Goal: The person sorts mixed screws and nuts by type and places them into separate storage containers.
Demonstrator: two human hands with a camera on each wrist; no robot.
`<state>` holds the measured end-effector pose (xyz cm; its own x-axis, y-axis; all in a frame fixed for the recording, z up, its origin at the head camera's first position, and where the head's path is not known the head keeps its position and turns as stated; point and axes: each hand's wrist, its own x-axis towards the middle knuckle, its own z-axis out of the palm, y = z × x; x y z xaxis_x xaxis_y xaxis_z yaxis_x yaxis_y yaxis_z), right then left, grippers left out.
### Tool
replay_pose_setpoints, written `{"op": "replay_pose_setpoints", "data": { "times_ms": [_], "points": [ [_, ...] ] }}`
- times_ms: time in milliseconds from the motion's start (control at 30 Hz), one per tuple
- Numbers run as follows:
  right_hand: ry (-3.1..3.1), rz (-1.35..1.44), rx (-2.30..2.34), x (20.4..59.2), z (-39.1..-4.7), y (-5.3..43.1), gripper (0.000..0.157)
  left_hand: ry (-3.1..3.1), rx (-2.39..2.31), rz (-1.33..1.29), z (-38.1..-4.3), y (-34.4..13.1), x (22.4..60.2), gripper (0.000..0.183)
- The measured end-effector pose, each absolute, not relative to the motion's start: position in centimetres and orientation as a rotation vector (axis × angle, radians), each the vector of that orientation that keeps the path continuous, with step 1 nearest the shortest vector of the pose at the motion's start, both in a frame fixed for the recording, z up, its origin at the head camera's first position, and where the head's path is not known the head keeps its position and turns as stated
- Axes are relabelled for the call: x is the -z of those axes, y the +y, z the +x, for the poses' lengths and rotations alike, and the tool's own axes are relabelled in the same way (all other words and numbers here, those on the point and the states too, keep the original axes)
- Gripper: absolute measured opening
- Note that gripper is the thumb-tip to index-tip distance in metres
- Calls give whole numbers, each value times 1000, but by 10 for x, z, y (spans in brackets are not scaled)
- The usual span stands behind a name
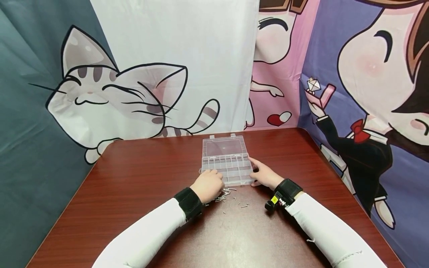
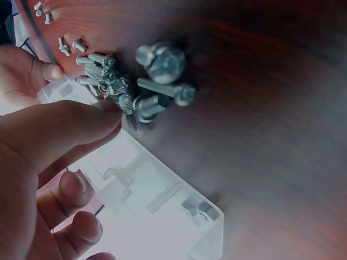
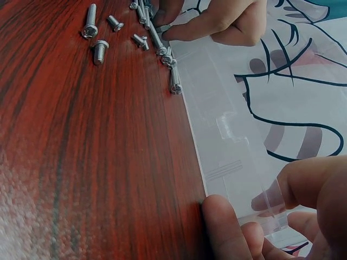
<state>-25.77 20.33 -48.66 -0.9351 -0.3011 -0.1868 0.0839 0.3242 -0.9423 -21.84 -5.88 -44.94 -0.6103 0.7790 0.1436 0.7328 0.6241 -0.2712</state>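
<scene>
A smiling cat point(image 1: 107, 100) is printed on the cloth behind the table point(image 1: 151, 163). The left hand point(image 1: 208, 185) is at the clear divided case's front left, thumb and forefinger together on a screw point(image 2: 126, 104). Small dark metal pieces point(image 2: 198, 209) show through the case's left end. Loose screws point(image 1: 222, 195) lie along the front edge, a few scattered nearer the person. The case point(image 1: 238, 184) sits flat, its lid point(image 1: 223, 146) swung back (latches at the far side). The right hand point(image 1: 266, 176) grips its front right corner.
</scene>
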Motion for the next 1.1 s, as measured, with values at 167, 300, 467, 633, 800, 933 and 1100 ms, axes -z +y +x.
{"op": "replay_pose_setpoints", "data": {
  "times_ms": [167,300,467,633,800,933,1100],
  "points": [
    [2265,-201,1648,486,-258,203,82,-2633,-145,-1213,-220,-67,444,13],
    [2270,-208,1639,478,-254,201,81,-2633,-75,-1164,-223,-80,436,12],
    [2285,-207,1627,471,-250,200,80,-2652,-33,-1073,-229,-98,426,11],
    [2296,-198,1628,481,-256,202,81,-2674,-13,-1005,-236,-112,420,10],
    [2295,-206,1631,477,-252,200,80,-2695,-24,-1000,-240,-118,426,12],
    [2288,-207,1638,477,-251,199,81,-2696,-18,-1008,-242,-120,433,13],
    [2286,-172,1628,487,-257,201,82,-2700,-22,-1010,-245,-118,438,15]
  ]
}}
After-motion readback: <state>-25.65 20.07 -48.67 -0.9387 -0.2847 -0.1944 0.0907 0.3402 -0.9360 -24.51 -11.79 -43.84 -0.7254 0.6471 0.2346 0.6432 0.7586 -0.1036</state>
